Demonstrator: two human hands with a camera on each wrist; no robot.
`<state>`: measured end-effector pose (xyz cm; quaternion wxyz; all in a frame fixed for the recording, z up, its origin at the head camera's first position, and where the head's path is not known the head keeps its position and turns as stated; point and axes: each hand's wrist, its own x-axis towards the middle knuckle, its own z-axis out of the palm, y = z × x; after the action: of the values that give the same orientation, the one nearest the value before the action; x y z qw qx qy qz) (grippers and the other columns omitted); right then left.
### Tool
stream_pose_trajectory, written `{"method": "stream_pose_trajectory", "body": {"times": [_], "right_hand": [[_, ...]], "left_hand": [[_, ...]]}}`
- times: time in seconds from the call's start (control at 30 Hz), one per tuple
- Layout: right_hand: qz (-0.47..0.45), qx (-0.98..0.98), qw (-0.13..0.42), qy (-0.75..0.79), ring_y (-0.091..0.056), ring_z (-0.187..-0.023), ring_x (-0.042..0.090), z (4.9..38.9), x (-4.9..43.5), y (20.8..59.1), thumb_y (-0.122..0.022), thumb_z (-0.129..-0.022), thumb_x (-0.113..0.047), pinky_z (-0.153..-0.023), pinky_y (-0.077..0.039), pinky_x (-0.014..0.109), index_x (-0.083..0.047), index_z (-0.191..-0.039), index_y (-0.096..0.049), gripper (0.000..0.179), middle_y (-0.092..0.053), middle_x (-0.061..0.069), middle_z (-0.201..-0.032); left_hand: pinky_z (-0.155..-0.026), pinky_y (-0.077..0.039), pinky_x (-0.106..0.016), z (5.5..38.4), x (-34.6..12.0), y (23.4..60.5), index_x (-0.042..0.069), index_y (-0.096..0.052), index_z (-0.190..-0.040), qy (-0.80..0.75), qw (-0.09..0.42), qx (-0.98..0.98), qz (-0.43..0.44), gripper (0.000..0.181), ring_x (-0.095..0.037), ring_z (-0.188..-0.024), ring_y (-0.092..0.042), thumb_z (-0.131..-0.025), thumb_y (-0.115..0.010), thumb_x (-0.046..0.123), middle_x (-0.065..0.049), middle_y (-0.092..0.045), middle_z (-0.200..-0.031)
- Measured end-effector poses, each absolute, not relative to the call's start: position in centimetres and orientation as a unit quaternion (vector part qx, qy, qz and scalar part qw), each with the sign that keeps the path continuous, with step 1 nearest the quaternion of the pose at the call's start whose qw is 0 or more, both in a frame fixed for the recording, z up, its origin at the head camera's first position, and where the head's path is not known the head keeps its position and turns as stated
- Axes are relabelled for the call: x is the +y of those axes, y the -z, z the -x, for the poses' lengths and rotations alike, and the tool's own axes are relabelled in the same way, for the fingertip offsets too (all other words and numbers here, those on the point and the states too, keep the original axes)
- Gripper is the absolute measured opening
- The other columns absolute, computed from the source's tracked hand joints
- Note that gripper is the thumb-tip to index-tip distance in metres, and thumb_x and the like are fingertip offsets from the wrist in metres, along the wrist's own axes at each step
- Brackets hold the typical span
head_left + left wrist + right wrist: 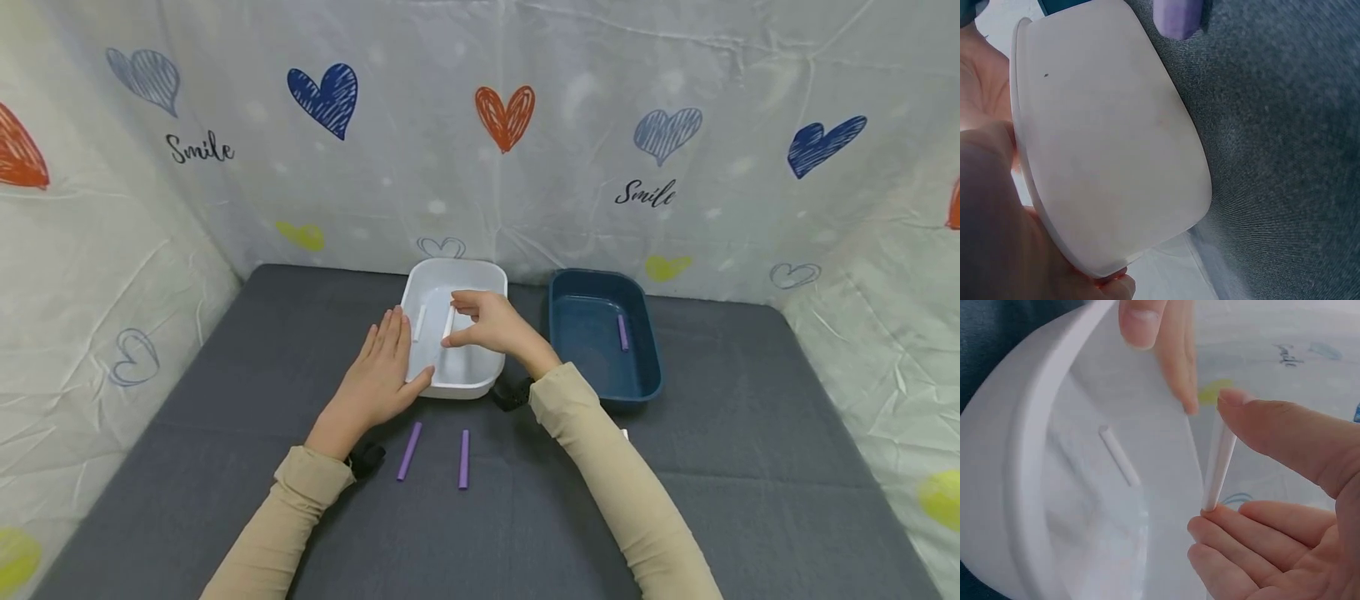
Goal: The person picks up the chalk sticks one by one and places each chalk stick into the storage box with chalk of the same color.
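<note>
My right hand [491, 323] pinches a thin white stick [1220, 465] by its two ends, thumb on one and fingertips on the other. It holds the stick over the white basin [463, 385]. A second white stick [420, 323] lies inside on the basin floor. My left hand [380, 371] rests on the basin's left rim with straight fingers, its thumb reaching over the near rim. The left wrist view shows the basin's outer wall [1110, 137] filling the middle, with fingertips at the rim below.
A dark blue basin [557, 312] stands to the right, with a purple stick [623, 332] in it. Two purple sticks, one left [409, 451] and one right [463, 459], lie on the grey cloth before the white basin. A white tip [626, 434] shows beside my right sleeve.
</note>
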<state>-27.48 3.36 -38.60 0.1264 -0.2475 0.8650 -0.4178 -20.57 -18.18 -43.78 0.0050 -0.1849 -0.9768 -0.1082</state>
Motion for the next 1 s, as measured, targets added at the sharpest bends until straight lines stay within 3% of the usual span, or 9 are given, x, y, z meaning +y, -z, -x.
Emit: {"method": "stream_pose_trajectory", "body": {"times": [0.6, 1.0], "right_hand": [[0.174, 0.877, 0.156, 0.42, -0.054, -0.129, 0.027, 30.1, 2.5, 40.5, -0.083, -0.081, -0.02, -0.103, -0.046, 0.035, 0.004, -0.146, -0.046, 0.078, -0.054, 0.016, -0.142], [0.144, 0.904, 0.178, 0.361, -0.057, -0.123, 0.03, 30.6, 1.8, 39.5, -0.083, -0.08, -0.021, -0.101, -0.048, 0.039, 0.004, -0.144, -0.048, 0.077, -0.058, 0.02, -0.136]], "left_hand": [[-0.12, -0.002, -0.052, 20.6, -18.1, 43.9, -0.012, -0.003, -0.153, 0.11, 0.009, -0.976, 0.189, 0.09, -0.038, -0.15, 0.005, -0.102, -0.041, 0.05, -0.027, 0.007, -0.162], [-0.12, -0.002, -0.052, 20.7, -18.2, 43.9, -0.012, -0.001, -0.153, 0.109, 0.006, -0.976, 0.186, 0.09, -0.038, -0.15, 0.007, -0.102, -0.041, 0.05, -0.027, 0.008, -0.161]]}}
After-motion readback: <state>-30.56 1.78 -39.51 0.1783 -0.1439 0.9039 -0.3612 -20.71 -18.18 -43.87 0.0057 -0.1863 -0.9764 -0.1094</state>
